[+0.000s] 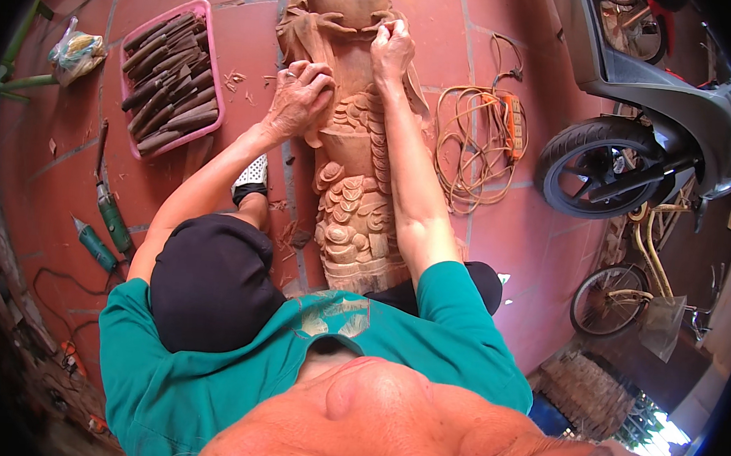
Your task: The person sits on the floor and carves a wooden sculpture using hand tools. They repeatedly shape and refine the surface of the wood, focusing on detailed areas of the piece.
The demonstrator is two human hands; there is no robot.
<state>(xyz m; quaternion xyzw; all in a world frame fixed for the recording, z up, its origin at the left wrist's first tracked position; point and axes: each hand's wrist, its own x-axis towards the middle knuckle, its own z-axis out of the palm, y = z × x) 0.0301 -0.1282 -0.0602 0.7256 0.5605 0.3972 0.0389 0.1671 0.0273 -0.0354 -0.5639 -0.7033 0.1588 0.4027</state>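
Note:
A long carved wooden statue (350, 146) lies on the tiles in front of me, with scales, swirls and folds cut into it. My left hand (301, 98) rests at its left side, fingers curled against the wood and a ring on one of them. Farther up the right side, my right hand (392, 54) is closed in a pinch close to the carved surface. Whatever its fingers hold, if anything, is hidden or too small to make out.
Left of the statue sits a pink tray (215, 78) of wood-handled carving tools (171, 79). Two green power tools (111, 223) lie nearer. On the right are a coiled cord (458, 171), an orange power strip (513, 124), a motorbike (644, 120) and a bicycle (611, 298). Wood chips (233, 79) litter the floor.

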